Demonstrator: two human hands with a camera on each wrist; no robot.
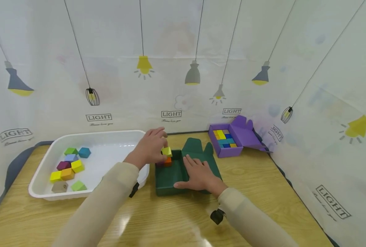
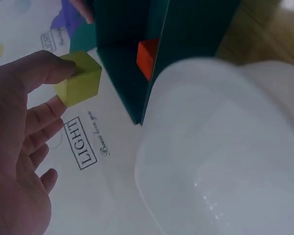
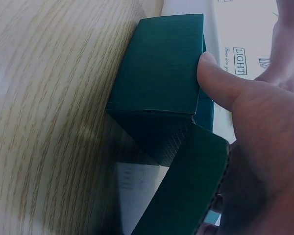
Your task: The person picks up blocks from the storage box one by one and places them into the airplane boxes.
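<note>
Sleeves point(image 1: 91, 206) foremost — left hand point(image 1: 149, 146) pinching lime block point(image 1: 167, 152), right hand point(image 1: 198, 175) spread on green box point(image 1: 170, 190) (part-filled), purple box point(image 1: 230, 153) seemingly full, tray blocks point(image 1: 67, 174) remaining.

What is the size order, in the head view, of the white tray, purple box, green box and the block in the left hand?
1. White tray
2. Green box
3. Purple box
4. Yellow-green block

The purple box stands farther away, so its true size against the green box is unsure.
</note>
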